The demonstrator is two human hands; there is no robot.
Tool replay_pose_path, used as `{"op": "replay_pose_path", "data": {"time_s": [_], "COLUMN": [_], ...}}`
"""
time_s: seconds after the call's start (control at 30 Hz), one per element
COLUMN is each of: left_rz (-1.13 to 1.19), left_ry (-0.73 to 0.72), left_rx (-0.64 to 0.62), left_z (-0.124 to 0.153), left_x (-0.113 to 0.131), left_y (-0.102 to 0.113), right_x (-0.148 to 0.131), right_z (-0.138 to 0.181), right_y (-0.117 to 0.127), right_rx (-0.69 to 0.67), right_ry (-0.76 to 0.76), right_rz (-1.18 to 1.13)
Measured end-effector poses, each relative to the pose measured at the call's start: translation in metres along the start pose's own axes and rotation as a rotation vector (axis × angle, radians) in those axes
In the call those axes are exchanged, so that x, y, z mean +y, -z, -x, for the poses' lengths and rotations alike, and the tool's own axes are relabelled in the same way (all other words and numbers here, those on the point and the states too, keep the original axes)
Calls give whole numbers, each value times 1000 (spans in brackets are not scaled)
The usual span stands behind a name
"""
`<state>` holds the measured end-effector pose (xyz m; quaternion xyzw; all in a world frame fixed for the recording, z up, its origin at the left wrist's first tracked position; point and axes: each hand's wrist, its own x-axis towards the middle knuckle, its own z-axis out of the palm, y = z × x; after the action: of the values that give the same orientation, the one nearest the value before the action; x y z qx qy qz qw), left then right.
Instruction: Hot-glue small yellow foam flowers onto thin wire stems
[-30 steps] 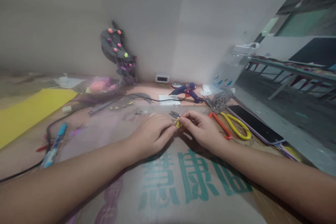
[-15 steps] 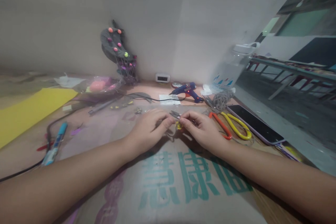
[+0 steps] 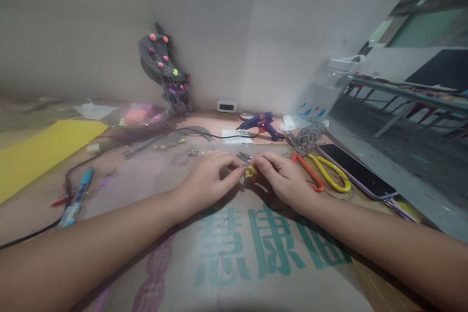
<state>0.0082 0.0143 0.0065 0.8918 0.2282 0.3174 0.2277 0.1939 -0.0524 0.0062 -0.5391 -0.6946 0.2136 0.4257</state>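
Observation:
Between my two hands, a small yellow piece with greyish parts [image 3: 250, 171] is held just above the brown paper-like table covering [image 3: 219, 297]. My left hand [image 3: 210, 178] pinches its left side with thumb and forefinger. On the right side, the fingertips of my right hand [image 3: 281, 178] are closed on the same piece. Metal tips [image 3: 243, 157] show just behind the fingers. An orange handle [image 3: 307, 173] and a yellow looped handle [image 3: 331, 174] lie to the right of my right hand; whether they belong to those tips is hidden.
A blue glue gun [image 3: 260, 124] lies at the back, its cord running left. To the right are grey yarn [image 3: 309, 136], a clear bottle [image 3: 318, 92] and a phone [image 3: 356, 170]. Yellow sheet [image 3: 44, 156], blue marker [image 3: 78, 197] and a grey crescent decoration [image 3: 157, 58] stand or lie left.
The yellow piece shows more openly between my fingertips now, turned so its front is visible. A grey strand that hung below it is less visible. My arms have hardly moved.

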Motion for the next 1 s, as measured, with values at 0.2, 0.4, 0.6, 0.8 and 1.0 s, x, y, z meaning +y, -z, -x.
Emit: {"op": "replay_pose_path", "data": {"time_s": [0.2,0.4,0.6,0.8,1.0], "left_rz": [5,-10,-18,-83,-100], "left_ry": [22,47,31,-14,-18], "left_rx": [25,36,61,51,40], "left_z": [-1,0,1,2,2], "left_x": [0,2,1,1,0], "left_y": [1,3,3,1,0], "right_x": [-1,0,5,1,1], "right_z": [2,0,-4,-3,-2], "right_y": [0,0,-6,-5,-3], "right_rx": [16,175,14,-52,-21], "right_ry": [-54,34,-86,-70,-25], "right_rz": [-129,-288,-171,2,62]}}
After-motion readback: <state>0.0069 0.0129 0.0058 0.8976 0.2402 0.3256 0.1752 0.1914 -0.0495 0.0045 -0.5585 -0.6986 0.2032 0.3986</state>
